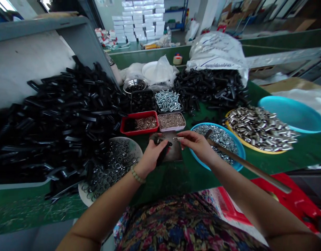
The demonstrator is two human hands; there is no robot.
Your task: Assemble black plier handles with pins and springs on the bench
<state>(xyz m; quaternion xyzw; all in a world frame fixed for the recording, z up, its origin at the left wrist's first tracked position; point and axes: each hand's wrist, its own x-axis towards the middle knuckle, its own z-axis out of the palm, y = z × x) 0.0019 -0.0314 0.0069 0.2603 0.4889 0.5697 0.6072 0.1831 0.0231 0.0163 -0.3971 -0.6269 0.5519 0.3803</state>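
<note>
My left hand [153,155] is closed around a black plastic part [163,152], held over a dark metal plate [174,150] on the green bench. Between the thumb and fingers of my right hand [198,144] is a small metal coil spring [179,139], its free end pointing at the black part. A short gap separates the two pieces. The lower end of the black part is partly hidden by my left hand. Just behind both hands sit a red tray [125,131] of small pins and a pale tray [183,126] of tiny metal pieces.
Black parts pile high at left, beside a round tray [84,195] of metal rings. At right, a hammer [249,165] lies across a blue basin [241,153] of small metal pieces. Metal sleeves [259,127] heap in a yellow basin. Screws [167,101] fill a tray behind.
</note>
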